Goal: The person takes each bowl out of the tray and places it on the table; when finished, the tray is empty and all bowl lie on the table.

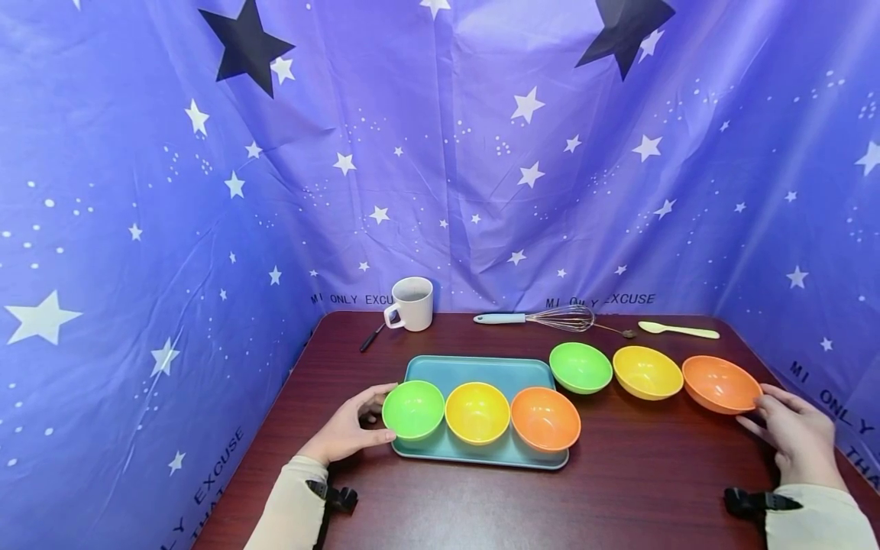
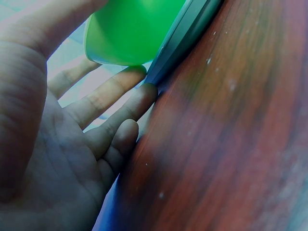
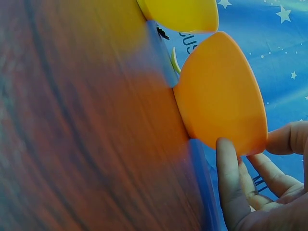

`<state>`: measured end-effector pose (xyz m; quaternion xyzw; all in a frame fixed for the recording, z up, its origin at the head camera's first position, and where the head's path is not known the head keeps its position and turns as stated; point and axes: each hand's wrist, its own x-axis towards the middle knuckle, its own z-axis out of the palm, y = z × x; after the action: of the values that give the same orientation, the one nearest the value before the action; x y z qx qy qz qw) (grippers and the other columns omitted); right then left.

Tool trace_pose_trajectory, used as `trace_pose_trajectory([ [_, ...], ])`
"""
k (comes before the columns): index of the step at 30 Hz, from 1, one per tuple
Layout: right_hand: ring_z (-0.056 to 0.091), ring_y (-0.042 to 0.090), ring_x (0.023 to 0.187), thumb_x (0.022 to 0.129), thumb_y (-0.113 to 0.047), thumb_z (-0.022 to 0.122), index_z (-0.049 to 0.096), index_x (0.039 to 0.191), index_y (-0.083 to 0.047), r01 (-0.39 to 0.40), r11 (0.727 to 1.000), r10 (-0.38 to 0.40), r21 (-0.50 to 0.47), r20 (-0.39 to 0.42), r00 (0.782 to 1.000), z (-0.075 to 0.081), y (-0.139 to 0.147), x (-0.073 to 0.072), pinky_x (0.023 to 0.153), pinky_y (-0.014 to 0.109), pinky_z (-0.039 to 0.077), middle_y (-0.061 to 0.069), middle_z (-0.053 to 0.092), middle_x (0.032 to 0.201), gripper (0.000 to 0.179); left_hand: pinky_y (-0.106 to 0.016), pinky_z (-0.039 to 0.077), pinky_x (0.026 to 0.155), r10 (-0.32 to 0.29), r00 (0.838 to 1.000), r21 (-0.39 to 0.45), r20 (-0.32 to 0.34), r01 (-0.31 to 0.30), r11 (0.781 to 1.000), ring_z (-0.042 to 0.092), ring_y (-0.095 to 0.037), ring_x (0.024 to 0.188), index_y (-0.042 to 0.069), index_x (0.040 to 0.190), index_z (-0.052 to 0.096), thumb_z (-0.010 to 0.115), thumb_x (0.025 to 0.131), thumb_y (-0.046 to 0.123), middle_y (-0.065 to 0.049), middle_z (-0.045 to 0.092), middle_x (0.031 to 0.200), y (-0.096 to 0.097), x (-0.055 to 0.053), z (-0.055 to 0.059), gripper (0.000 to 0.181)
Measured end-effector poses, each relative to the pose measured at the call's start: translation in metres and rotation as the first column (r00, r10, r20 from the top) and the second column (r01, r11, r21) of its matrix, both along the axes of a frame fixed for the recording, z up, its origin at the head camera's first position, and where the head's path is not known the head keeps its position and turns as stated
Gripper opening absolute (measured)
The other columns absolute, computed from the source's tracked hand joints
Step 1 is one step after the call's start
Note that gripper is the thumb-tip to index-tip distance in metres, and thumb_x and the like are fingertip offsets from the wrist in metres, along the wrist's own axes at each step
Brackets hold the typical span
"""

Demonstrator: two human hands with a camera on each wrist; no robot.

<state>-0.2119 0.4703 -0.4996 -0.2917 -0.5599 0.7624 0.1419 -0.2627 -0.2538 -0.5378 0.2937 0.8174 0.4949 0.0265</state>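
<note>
My left hand (image 1: 354,428) is beside a green bowl (image 1: 413,411) on a teal tray (image 1: 474,457), thumb and fingertips spread around the bowl's left side. In the left wrist view, the fingers (image 2: 103,98) extend loosely under the green wall and along the tray's edge. At the far right, my right hand (image 1: 797,435) touches the near right side of an orange bowl (image 1: 722,384). In the right wrist view, one finger (image 3: 228,168) lies against its outer wall and another fingertip meets the rim. The bowl stands upright on the table.
A yellow bowl (image 1: 477,413) and an orange bowl (image 1: 546,419) continue the tray row. Behind right stand another green bowl (image 1: 580,368) and yellow bowl (image 1: 648,373). Along the back are a white mug (image 1: 412,304), a black pen-like stick (image 1: 372,338), a whisk (image 1: 502,318) and a pale yellow spoon (image 1: 681,331).
</note>
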Motion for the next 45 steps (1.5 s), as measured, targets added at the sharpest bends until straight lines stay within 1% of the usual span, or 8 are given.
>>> trace_pose_trajectory([
  [9, 0.067, 0.001, 0.069, 0.097, 0.0, 0.064, 0.076, 0.092, -0.029, 0.022, 1.0, -0.022, 0.0, 0.003, 1.0, 0.001, 0.0, -0.001, 0.061, 0.03, 0.061, -0.018, 0.062, 0.081, 0.031, -0.038, 0.053, 0.088, 0.0, 1.0, -0.002, 0.002, 0.0, 1.0, 0.066, -0.022, 0.111, 0.02, 0.155, 0.05, 0.087, 0.087, 0.019, 0.002, 0.069, 0.123, 0.0, 0.0, 0.002, 0.078],
  [14, 0.068, -0.002, 0.068, 0.098, -0.004, 0.066, 0.078, 0.09, -0.03, 0.032, 0.999, -0.032, 0.017, 0.0, 0.999, 0.001, 0.001, -0.001, 0.059, 0.024, 0.058, -0.022, 0.063, 0.081, 0.03, -0.038, 0.052, 0.088, -0.001, 1.0, -0.004, -0.002, 0.001, 1.0, 0.066, -0.022, 0.111, 0.02, 0.155, 0.05, 0.087, 0.086, 0.019, 0.002, 0.069, 0.122, 0.0, 0.0, 0.002, 0.078],
  [18, 0.068, -0.003, 0.066, 0.097, -0.002, 0.065, 0.078, 0.086, -0.03, 0.088, 0.996, -0.087, 0.027, -0.031, 0.996, 0.001, 0.0, -0.003, 0.057, 0.019, 0.056, -0.021, 0.065, 0.078, 0.033, -0.038, 0.052, 0.088, -0.004, 1.0, -0.005, -0.006, 0.004, 1.0, 0.066, -0.022, 0.111, 0.02, 0.155, 0.05, 0.087, 0.086, 0.019, 0.002, 0.069, 0.122, 0.0, 0.0, 0.002, 0.078],
  [23, 0.065, -0.006, 0.065, 0.095, 0.002, 0.066, 0.077, 0.087, -0.028, 0.225, 0.973, -0.222, 0.049, -0.064, 0.973, 0.002, -0.006, -0.007, 0.054, 0.015, 0.052, -0.019, 0.065, 0.076, 0.033, -0.038, 0.052, 0.088, -0.004, 1.0, -0.002, -0.003, 0.004, 1.0, 0.066, -0.022, 0.111, 0.02, 0.154, 0.05, 0.087, 0.086, 0.019, 0.002, 0.069, 0.123, 0.0, 0.0, 0.002, 0.077],
  [27, 0.063, -0.007, 0.07, 0.093, 0.004, 0.066, 0.077, 0.094, -0.028, 0.29, 0.955, -0.284, 0.067, -0.078, 0.955, 0.005, -0.01, -0.007, 0.055, 0.013, 0.05, -0.022, 0.066, 0.078, 0.034, -0.039, 0.052, 0.088, -0.005, 1.0, 0.002, 0.0, 0.005, 1.0, 0.066, -0.022, 0.112, 0.021, 0.154, 0.05, 0.087, 0.086, 0.018, 0.001, 0.069, 0.123, 0.0, 0.0, 0.002, 0.077],
  [34, 0.062, -0.006, 0.085, 0.095, 0.002, 0.066, 0.078, 0.105, -0.028, 0.336, 0.94, -0.327, 0.058, -0.121, 0.937, 0.011, -0.016, -0.003, 0.061, 0.009, 0.048, -0.021, 0.069, 0.085, 0.034, -0.039, 0.052, 0.088, 0.001, 1.0, -0.008, 0.01, -0.001, 1.0, 0.066, -0.022, 0.112, 0.022, 0.155, 0.05, 0.087, 0.087, 0.019, 0.002, 0.068, 0.124, 0.0, 0.0, 0.001, 0.077],
  [38, 0.061, -0.005, 0.087, 0.095, -0.001, 0.067, 0.079, 0.112, -0.026, 0.35, 0.934, -0.338, 0.072, -0.136, 0.931, 0.014, -0.019, -0.003, 0.062, 0.008, 0.047, -0.019, 0.068, 0.09, 0.032, -0.039, 0.052, 0.089, 0.0, 1.0, -0.007, 0.013, 0.0, 1.0, 0.066, -0.022, 0.113, 0.022, 0.155, 0.05, 0.087, 0.087, 0.019, 0.002, 0.068, 0.124, 0.0, 0.0, 0.001, 0.077],
  [45, 0.063, -0.003, 0.087, 0.093, 0.004, 0.068, 0.081, 0.111, -0.02, 0.373, 0.925, -0.353, 0.077, -0.192, 0.916, 0.022, -0.03, -0.005, 0.066, 0.006, 0.048, -0.014, 0.068, 0.092, 0.032, -0.038, 0.052, 0.089, 0.0, 1.0, -0.008, 0.011, 0.0, 1.0, 0.065, -0.021, 0.114, 0.022, 0.155, 0.05, 0.087, 0.087, 0.019, 0.003, 0.068, 0.124, 0.0, 0.0, 0.001, 0.078],
])
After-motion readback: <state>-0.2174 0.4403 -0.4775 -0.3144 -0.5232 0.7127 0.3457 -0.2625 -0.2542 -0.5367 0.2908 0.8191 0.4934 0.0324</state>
